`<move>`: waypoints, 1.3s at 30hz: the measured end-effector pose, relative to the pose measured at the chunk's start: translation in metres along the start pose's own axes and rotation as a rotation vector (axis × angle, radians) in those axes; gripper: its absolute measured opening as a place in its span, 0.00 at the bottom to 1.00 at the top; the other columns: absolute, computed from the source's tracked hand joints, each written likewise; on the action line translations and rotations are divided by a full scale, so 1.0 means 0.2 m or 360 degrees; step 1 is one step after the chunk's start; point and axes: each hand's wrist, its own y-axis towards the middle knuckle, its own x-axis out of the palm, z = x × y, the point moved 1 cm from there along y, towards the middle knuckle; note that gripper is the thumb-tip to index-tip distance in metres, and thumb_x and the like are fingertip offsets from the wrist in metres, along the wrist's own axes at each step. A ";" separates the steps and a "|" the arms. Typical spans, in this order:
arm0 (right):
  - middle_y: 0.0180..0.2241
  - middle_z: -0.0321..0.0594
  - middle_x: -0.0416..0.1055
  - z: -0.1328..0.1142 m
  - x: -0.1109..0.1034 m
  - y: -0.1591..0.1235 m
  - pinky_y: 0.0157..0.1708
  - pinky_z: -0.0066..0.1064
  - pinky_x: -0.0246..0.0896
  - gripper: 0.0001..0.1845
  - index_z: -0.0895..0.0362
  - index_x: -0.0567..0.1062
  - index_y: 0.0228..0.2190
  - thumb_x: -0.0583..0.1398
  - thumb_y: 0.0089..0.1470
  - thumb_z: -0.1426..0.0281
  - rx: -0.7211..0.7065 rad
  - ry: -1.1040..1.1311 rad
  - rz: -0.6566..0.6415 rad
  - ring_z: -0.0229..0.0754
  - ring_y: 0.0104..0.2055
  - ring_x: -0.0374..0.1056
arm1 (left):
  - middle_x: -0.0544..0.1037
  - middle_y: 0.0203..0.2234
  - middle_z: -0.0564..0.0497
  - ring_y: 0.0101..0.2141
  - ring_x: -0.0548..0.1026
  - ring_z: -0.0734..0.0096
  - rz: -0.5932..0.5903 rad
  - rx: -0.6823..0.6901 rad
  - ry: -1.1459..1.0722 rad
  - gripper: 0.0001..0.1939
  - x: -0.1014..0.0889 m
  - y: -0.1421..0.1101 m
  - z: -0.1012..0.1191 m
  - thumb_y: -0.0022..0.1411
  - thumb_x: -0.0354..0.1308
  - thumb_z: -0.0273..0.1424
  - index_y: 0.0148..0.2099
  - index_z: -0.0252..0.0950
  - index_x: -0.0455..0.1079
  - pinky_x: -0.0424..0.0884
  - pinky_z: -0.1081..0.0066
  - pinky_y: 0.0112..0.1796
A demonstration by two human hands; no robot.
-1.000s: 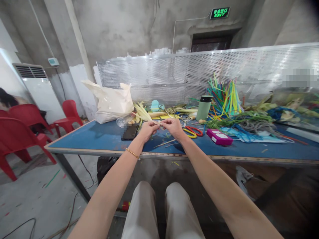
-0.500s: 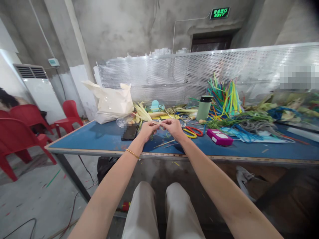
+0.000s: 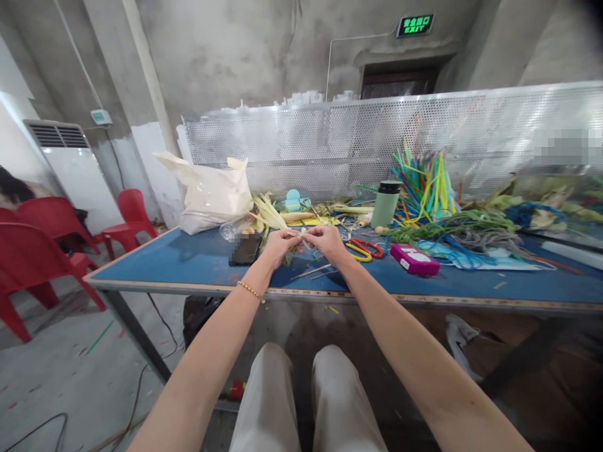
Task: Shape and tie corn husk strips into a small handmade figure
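Above the blue table (image 3: 155, 263), the left hand (image 3: 281, 247) and right hand (image 3: 328, 242) nearly meet, fingertips pinching a small pale piece (image 3: 303, 231) between them. Beside the right hand lie red and yellow looped handles (image 3: 366, 243); farther out, a purple box (image 3: 415, 260), green bottle (image 3: 385, 208) and pale bag (image 3: 217, 194).

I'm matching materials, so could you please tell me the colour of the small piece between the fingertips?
The small piece looks whitish; see the head view.
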 end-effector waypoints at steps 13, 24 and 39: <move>0.16 0.37 0.72 0.05 -0.01 0.02 0.20 0.27 0.54 0.11 0.59 0.81 0.23 0.65 0.44 0.64 -0.0073 -0.0254 -0.0070 0.36 0.18 0.63 | 0.76 0.18 0.51 0.20 0.74 0.71 -0.0004 -0.0024 0.0071 0.18 -0.02 0.00 -0.02 0.38 0.75 0.33 0.28 0.30 0.73 0.68 0.71 0.26; 0.15 0.37 0.70 0.01 -0.02 -0.01 0.18 0.27 0.55 0.15 0.59 0.78 0.20 0.68 0.42 0.58 0.0069 -0.0032 -0.0070 0.35 0.17 0.60 | 0.76 0.19 0.51 0.19 0.73 0.71 0.0021 -0.0082 -0.0070 0.15 -0.02 0.01 -0.01 0.37 0.73 0.29 0.28 0.30 0.72 0.69 0.70 0.26; 0.23 0.42 0.74 -0.06 -0.01 -0.02 0.19 0.27 0.56 0.26 0.60 0.78 0.23 0.59 0.51 0.48 0.0091 -0.0033 -0.0056 0.37 0.22 0.65 | 0.75 0.17 0.51 0.17 0.72 0.72 0.0106 -0.0151 -0.0067 0.15 -0.02 0.01 -0.02 0.37 0.73 0.28 0.26 0.31 0.70 0.66 0.71 0.24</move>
